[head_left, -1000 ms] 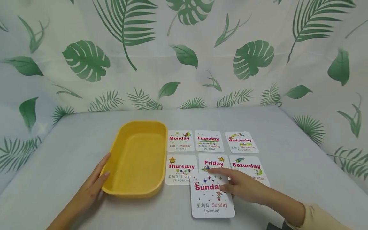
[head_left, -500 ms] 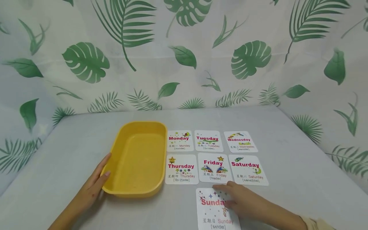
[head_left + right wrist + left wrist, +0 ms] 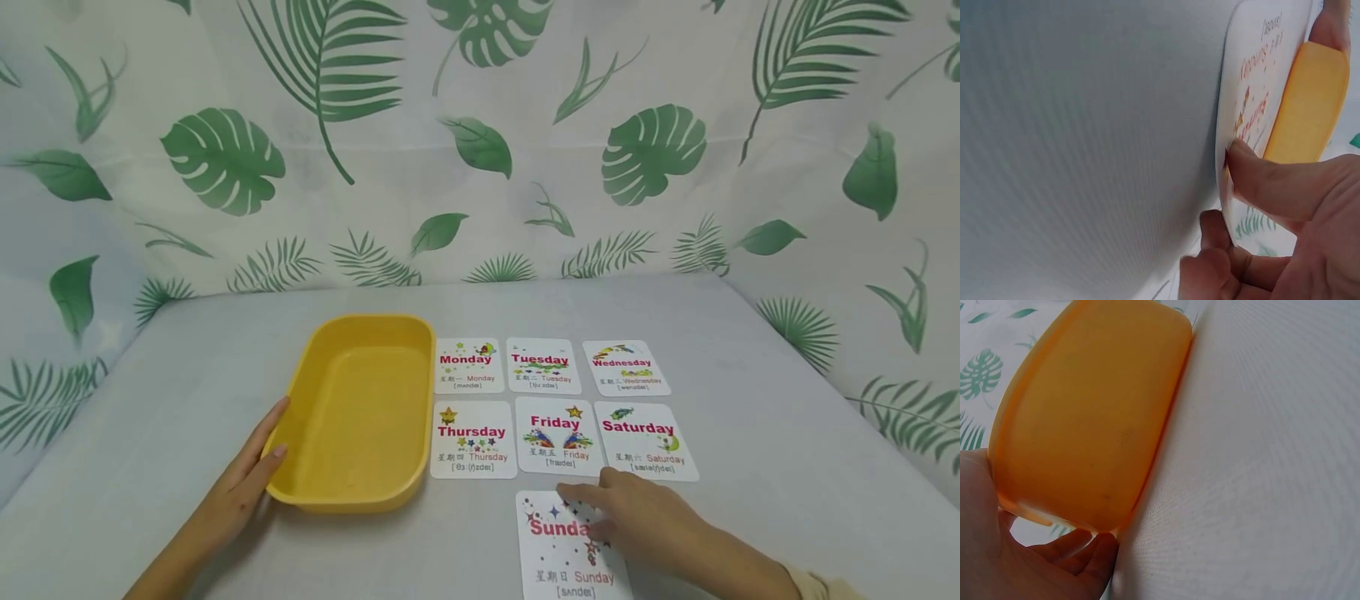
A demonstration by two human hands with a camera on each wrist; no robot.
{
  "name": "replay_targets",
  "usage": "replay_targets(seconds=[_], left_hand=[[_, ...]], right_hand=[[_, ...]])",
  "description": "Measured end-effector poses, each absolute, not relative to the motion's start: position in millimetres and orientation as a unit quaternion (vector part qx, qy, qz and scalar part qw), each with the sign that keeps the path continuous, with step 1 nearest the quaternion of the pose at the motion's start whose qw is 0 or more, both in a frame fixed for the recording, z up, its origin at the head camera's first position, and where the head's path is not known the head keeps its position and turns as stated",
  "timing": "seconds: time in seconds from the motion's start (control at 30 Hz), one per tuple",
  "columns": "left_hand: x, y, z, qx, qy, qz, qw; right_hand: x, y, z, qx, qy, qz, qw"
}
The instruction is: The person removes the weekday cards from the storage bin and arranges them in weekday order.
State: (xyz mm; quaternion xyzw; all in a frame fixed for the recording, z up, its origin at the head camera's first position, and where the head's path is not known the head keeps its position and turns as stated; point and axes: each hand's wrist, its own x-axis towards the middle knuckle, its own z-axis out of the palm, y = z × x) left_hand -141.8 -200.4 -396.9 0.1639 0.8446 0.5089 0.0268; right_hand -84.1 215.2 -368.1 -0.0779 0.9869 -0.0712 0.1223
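Observation:
My left hand (image 3: 234, 492) grips the near left side of a shallow yellow plastic tray (image 3: 426, 417); in the left wrist view its fingers (image 3: 1075, 550) bend along the tray's outer wall. Low in the head view, my right hand (image 3: 652, 521) holds a white "Sunday" card (image 3: 551, 558) by its upper right part. The right wrist view has the thumb (image 3: 1254, 169) on the card's printed face and the other fingers at its edge. Two rows of weekday cards lie beyond: Monday (image 3: 468, 367), Tuesday (image 3: 542, 367), Wednesday (image 3: 626, 367), then Thursday (image 3: 472, 442), Friday (image 3: 557, 435) and Saturday (image 3: 645, 442).
A pale grey cloth covers the table (image 3: 757, 400). Behind and at both sides hangs a white curtain (image 3: 390, 200) printed with green leaves. The tray's right rim stands close against the Monday and Thursday cards.
The Sunday card, held in my right hand, has moved down and slightly right, off the Friday card's lower edge. In the last half second it has barely shifted. My left hand stays on the tray.

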Motion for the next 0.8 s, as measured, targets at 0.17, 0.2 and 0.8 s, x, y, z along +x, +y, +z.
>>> replay_targets(seconds=[0.17,0.2,0.8], left_hand=[[-145,-198,-397,0.156,0.844,0.513,0.035],[-145,-197,-397,0.157,0.843,0.514,0.035],[-150,-197,-396,0.152,0.841,0.517,0.051]], right_hand=[[-85,217,-369,-0.077,0.99,-0.052,0.109],[-85,218,-369,-0.073,0.99,-0.049,0.109],[-89,230,-379,-0.146,0.988,0.017,0.04]])
